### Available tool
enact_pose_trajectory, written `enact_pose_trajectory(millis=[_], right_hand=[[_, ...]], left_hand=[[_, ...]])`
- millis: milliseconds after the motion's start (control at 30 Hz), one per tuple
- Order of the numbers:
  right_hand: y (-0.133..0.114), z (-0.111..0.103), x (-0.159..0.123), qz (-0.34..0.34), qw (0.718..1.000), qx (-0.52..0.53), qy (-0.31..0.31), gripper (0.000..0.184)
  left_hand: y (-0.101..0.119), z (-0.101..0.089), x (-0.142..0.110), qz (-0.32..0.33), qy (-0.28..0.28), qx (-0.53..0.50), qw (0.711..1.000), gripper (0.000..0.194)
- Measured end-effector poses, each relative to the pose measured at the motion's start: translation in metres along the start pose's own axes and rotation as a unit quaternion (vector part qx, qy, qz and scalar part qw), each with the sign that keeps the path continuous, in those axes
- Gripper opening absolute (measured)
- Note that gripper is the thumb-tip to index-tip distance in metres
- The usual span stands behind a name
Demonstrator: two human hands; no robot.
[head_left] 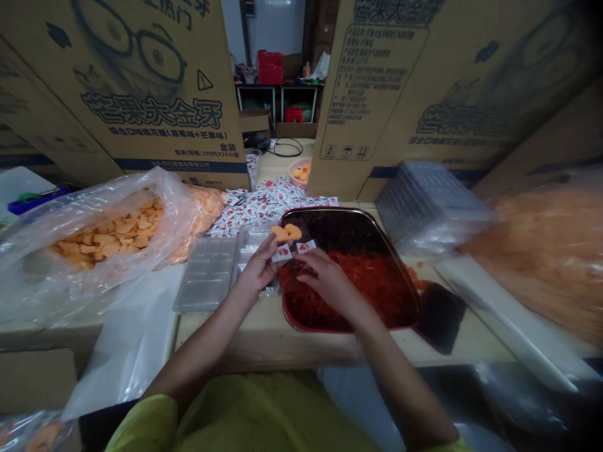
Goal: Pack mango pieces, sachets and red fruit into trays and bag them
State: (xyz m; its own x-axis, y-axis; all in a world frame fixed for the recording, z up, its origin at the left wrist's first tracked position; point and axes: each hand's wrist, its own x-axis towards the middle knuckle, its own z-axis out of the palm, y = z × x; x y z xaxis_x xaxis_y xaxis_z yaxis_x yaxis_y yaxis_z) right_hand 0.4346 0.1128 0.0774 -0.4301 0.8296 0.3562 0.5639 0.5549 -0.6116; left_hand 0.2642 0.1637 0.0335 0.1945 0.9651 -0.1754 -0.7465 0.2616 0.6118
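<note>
My left hand [258, 270] is closed in a pinch on two orange candy pieces [286, 233] and a small white-and-red sachet [282, 253], held over the near-left corner of a red metal tray [351, 326]. My right hand [325, 279] is curled over the tray, fingers pinching a second small sachet [306, 246]. The tray holds a heap of red candy pieces [372, 279]. Clear plastic compartment trays [207, 276] lie just left of my left hand.
A clear bag of orange candies [108, 235] lies at the left. A pile of white-red sachets [264, 204] sits behind the trays. Stacked clear trays [424, 201] and another orange candy bag [546, 257] are at the right. Tall cardboard boxes [141, 88] wall the back.
</note>
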Motion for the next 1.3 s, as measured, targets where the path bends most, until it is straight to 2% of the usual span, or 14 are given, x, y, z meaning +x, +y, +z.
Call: enact_pose_trajectory(millis=[100, 167, 233, 267, 333, 400, 433, 500, 567, 867, 933, 1067, 1133, 1300], right_hand=[[-0.001, -0.006, -0.007, 0.017, 0.998, 0.05, 0.015, 0.043], [0.001, -0.013, -0.013, 0.031, 0.996, 0.056, 0.067, 0.034], [0.007, -0.019, -0.021, 0.054, 0.99, 0.016, 0.13, 0.021], [0.011, -0.022, -0.027, 0.072, 0.987, -0.021, 0.141, 0.016], [0.02, -0.025, -0.038, 0.123, 0.981, -0.116, 0.093, 0.01], [0.028, -0.024, -0.049, 0.187, 0.96, -0.207, -0.012, 0.008], [0.031, -0.022, -0.053, 0.212, 0.946, -0.235, -0.065, 0.014], [0.035, -0.018, -0.06, 0.238, 0.927, -0.256, -0.132, 0.023], [0.038, -0.015, -0.063, 0.238, 0.927, -0.247, -0.152, 0.02], [0.046, -0.025, -0.069, 0.194, 0.956, -0.207, -0.073, 0.02], [0.039, -0.028, -0.066, 0.177, 0.966, -0.186, -0.013, 0.017], [0.017, -0.029, -0.047, 0.115, 0.983, -0.069, 0.125, 0.011], [0.006, -0.025, -0.036, 0.093, 0.986, -0.035, 0.136, 0.012], [-0.008, -0.019, -0.014, 0.059, 0.992, -0.015, 0.107, 0.016]], left_hand=[[-0.001, -0.004, 0.003, 0.006, -0.023, 0.004, 1.0, 0.039], [-0.001, -0.007, 0.006, 0.012, -0.035, 0.0, 0.999, 0.04], [-0.002, -0.009, 0.008, 0.014, -0.035, -0.009, 0.999, 0.04], [-0.001, -0.01, 0.009, 0.015, -0.03, -0.013, 0.999, 0.04], [0.0, -0.01, 0.009, 0.014, -0.021, -0.019, 0.999, 0.039], [0.001, -0.009, 0.008, 0.015, -0.013, -0.02, 1.0, 0.039], [0.001, -0.009, 0.007, 0.015, -0.011, -0.018, 1.0, 0.039], [0.002, -0.008, 0.007, 0.02, -0.01, -0.012, 1.0, 0.037], [0.002, -0.009, 0.007, 0.024, -0.013, -0.007, 1.0, 0.035], [0.003, -0.016, 0.011, 0.03, -0.025, -0.005, 0.999, 0.042], [0.004, -0.015, 0.01, 0.026, -0.026, -0.001, 0.999, 0.041], [0.006, -0.011, 0.004, 0.019, -0.022, 0.005, 1.0, 0.04], [0.007, -0.01, 0.001, 0.016, -0.022, 0.001, 1.0, 0.043], [0.016, -0.017, -0.009, 0.005, -0.002, 0.0, 1.0, 0.045]])
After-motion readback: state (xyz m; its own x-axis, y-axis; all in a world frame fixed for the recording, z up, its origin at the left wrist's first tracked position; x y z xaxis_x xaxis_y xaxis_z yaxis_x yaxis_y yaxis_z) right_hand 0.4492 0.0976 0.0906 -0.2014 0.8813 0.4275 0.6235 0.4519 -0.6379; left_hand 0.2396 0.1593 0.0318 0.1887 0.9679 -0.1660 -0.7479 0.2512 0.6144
